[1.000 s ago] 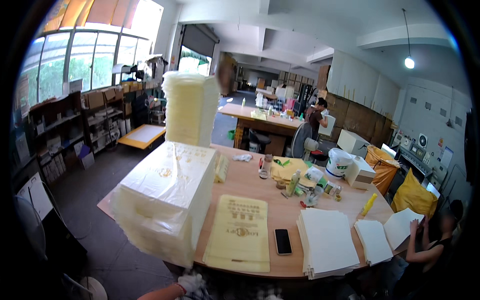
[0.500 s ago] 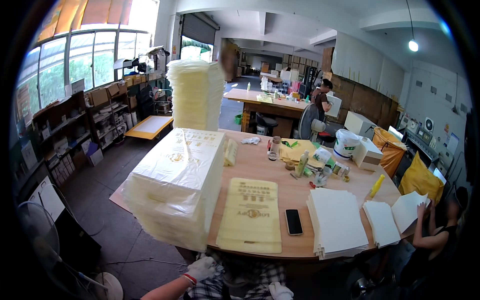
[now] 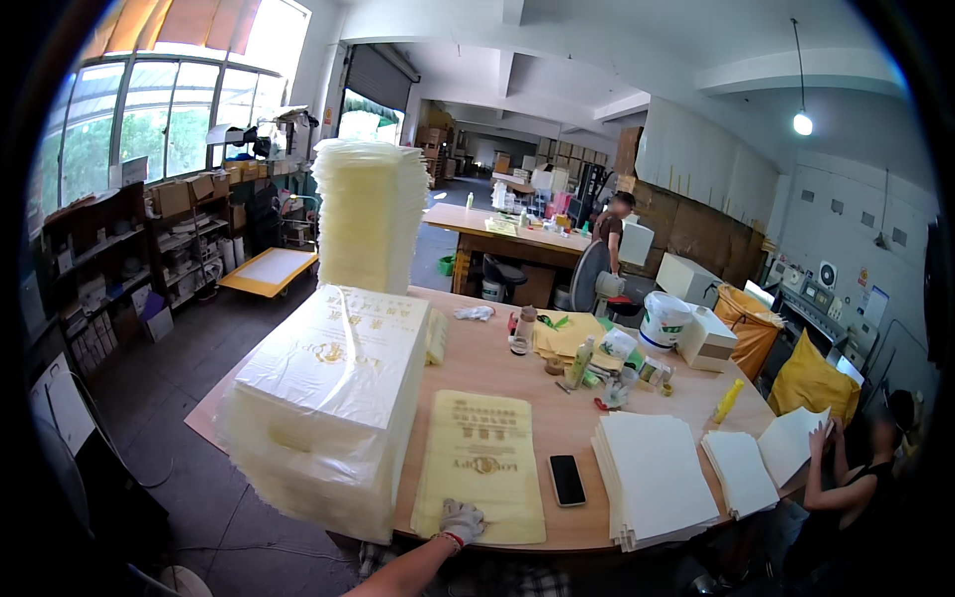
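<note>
The gloved left hand lay apparently flat, fingers spread, on the yellow printed bags on the table; the right hand was out of view.

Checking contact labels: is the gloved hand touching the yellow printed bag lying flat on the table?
Touching. The head view shows the gloved left hand resting on the near edge of the yellow bag, no gap visible.

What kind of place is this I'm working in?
Probably a printing or packaging workshop. Tall stacks of pale yellow printed bags cover the wooden table, white sheet piles sit alongside, and shelving with cardboard boxes lines the windowed wall.
</note>
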A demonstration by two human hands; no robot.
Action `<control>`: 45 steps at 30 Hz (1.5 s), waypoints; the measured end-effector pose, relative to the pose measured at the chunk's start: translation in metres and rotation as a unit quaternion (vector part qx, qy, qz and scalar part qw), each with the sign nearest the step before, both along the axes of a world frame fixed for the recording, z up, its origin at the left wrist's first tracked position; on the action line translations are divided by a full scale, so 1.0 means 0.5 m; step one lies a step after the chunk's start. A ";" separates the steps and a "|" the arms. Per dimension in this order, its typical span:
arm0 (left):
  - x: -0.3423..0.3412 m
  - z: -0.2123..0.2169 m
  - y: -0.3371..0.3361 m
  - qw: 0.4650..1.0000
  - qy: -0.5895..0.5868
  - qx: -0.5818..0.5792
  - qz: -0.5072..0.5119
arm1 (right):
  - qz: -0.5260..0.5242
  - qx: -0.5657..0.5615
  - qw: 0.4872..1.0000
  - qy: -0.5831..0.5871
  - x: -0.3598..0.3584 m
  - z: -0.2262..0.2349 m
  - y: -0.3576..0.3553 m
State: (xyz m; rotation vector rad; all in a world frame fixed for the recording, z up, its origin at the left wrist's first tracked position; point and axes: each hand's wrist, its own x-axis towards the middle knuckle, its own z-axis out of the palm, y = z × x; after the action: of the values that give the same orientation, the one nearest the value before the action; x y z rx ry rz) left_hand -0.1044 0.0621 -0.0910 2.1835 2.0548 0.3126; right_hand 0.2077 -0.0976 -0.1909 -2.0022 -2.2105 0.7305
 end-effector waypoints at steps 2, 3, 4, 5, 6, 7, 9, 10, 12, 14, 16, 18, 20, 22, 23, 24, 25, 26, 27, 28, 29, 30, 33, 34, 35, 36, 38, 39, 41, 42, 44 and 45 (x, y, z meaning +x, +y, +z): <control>-0.008 -0.032 -0.007 0.998 -0.039 -0.001 -0.040 | -0.007 -0.001 1.000 0.000 0.021 -0.029 0.001; -0.013 -0.044 -0.004 0.998 -0.045 0.023 -0.045 | -0.012 -0.005 1.000 0.005 0.015 -0.026 0.012; -0.012 -0.025 -0.016 0.998 -0.044 0.019 -0.039 | -0.020 -0.012 1.000 0.008 0.004 0.001 0.016; -0.012 0.000 -0.033 0.998 -0.044 0.016 -0.032 | -0.028 -0.018 0.999 0.011 -0.009 0.031 0.023; -0.010 0.017 -0.047 0.999 -0.045 0.011 -0.024 | -0.036 -0.027 0.999 0.012 -0.022 0.065 0.023; -0.009 0.013 -0.039 0.999 -0.037 0.016 -0.022 | -0.044 -0.035 0.998 0.013 -0.031 0.090 0.023; 0.001 -0.007 -0.012 0.999 -0.011 0.023 -0.026 | -0.019 -0.010 0.999 0.040 -0.039 0.096 0.008; 0.005 -0.018 -0.006 0.999 -0.015 -0.003 -0.032 | -0.030 -0.037 0.998 0.032 -0.039 0.096 -0.005; -0.014 -0.021 0.008 0.998 -0.020 -0.047 -0.025 | -0.031 -0.084 0.996 0.017 -0.068 0.131 0.011; -0.024 -0.068 0.012 0.998 -0.039 0.012 -0.040 | 0.033 -0.040 0.999 -0.008 -0.060 0.072 0.016; -0.017 -0.069 0.033 0.997 -0.024 0.021 -0.070 | 0.156 0.094 0.982 -0.048 -0.005 -0.089 0.039; -0.030 -0.035 0.017 0.997 0.017 -0.025 -0.066 | -0.016 -0.066 0.998 -0.014 -0.076 0.121 0.044; -0.023 -0.022 0.025 0.998 -0.044 -0.027 -0.034 | -0.002 -0.101 0.995 -0.003 -0.074 0.159 0.056; -0.008 -0.020 0.033 0.989 -0.149 0.023 0.003 | 0.078 -0.003 0.996 0.041 -0.074 0.163 0.112; -0.009 0.004 0.042 0.976 -0.217 0.007 0.023 | 0.115 0.037 0.990 0.075 -0.093 0.144 0.145; -0.008 0.034 0.059 0.959 -0.281 -0.005 0.036 | 0.147 0.082 0.980 0.111 -0.111 0.123 0.186; 0.000 0.063 0.068 0.958 -0.287 0.004 0.015 | 0.077 -0.031 0.966 0.246 -0.131 0.085 0.273; 0.007 0.093 0.072 0.957 -0.289 0.015 -0.005 | 0.006 -0.142 0.916 0.375 -0.149 0.049 0.338; -0.029 0.097 0.057 0.958 -0.285 0.021 0.006 | -0.043 -0.215 0.781 0.584 -0.259 0.220 0.311; -0.019 0.104 0.059 0.957 -0.288 0.030 -0.039 | -0.080 -0.185 0.709 0.676 -0.302 0.237 0.337; -0.002 0.112 0.071 0.952 -0.289 0.041 -0.093 | -0.090 -0.146 0.688 0.705 -0.309 0.212 0.381; -0.009 0.104 0.078 0.948 -0.288 0.050 -0.128 | -0.120 -0.128 0.712 0.679 -0.325 0.223 0.377; -0.066 0.044 0.143 0.948 -0.244 0.186 0.084 | -0.107 0.008 0.875 0.473 -0.341 0.300 0.374; -0.081 0.052 0.142 0.853 -0.486 0.155 0.111 | -0.031 0.108 0.949 0.293 -0.308 0.314 0.369; -0.063 0.149 0.135 0.695 -0.699 0.090 0.140 | -0.044 0.113 0.978 0.168 -0.248 0.273 0.382; -0.080 0.181 0.142 0.750 -0.642 0.070 0.144 | -0.024 0.107 0.993 0.035 -0.234 0.258 0.372; -0.084 0.151 0.110 0.783 -0.602 0.008 0.157 | -0.067 0.448 0.883 0.127 -0.268 0.273 0.326; -0.076 0.153 0.121 0.766 -0.623 -0.016 0.158 | -0.049 0.465 0.851 0.237 -0.307 0.354 0.314; -0.045 0.173 0.142 0.752 -0.647 -0.040 0.119 | 0.030 0.432 0.825 0.364 -0.354 0.414 0.325; -0.033 0.182 0.137 0.755 -0.648 -0.020 0.103 | 0.088 0.377 0.836 0.388 -0.372 0.387 0.360; 0.007 0.216 0.133 0.759 -0.649 0.018 0.052 | 0.147 0.293 0.913 0.243 -0.390 0.308 0.427; 0.027 0.274 0.114 0.810 -0.584 0.038 0.012 | 0.132 0.258 0.955 0.063 -0.371 0.239 0.457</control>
State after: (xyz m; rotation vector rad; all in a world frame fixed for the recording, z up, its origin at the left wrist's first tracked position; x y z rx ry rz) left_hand -0.0910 0.1192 0.0457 1.3021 1.3006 1.3354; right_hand 0.0221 0.1311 -0.0713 -1.3944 -2.3061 0.2429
